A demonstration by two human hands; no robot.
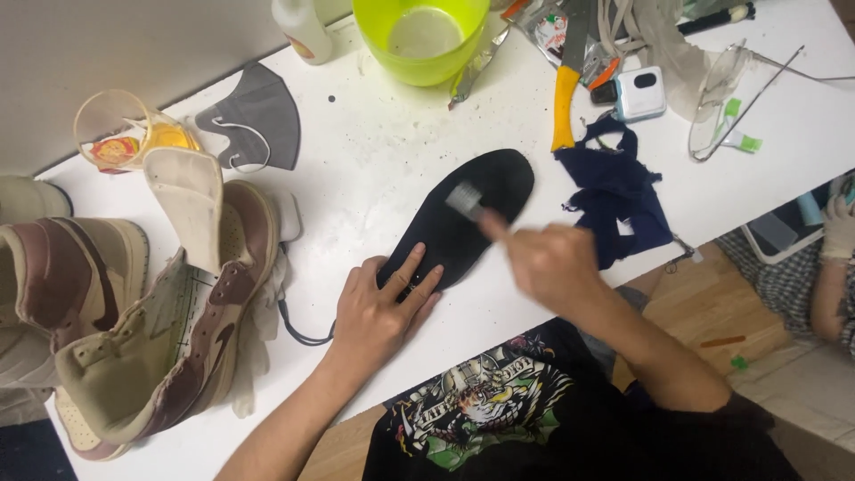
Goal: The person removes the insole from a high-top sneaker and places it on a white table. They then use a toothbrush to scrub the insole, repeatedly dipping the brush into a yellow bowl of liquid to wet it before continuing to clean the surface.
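Nearest the camera is the person's black printed T-shirt (pixel 499 410), just below the edge of the white worktop (pixel 374 169). The left hand (pixel 378 307) lies flat on the heel end of a black insole (pixel 463 223), fingers (pixel 411 263) spread and stretched out, pressing it down rather than gripping it. The insole lies slantwise on the worktop, its toe end pointing up and to the right. The right hand (pixel 548 263) is curled shut around the handle of a small brush (pixel 468 203), whose pale bristle head is blurred and rests on the upper middle of the insole. Just right of the insole's toe lies a crumpled dark blue rag (pixel 619 200), with a yellow-handled tool (pixel 564 102) above it. At the far edge stands a lime-green bowl (pixel 423 40), and beside it a white bottle (pixel 303 31). To the left lie a grey face mask (pixel 258 116), a clear plastic cup (pixel 125 134) and a worn beige and brown high-top shoe (pixel 178 330) with its tongue pulled up. At the far right edge another person's gloved hand (pixel 839 227) shows, well apart from the insole.
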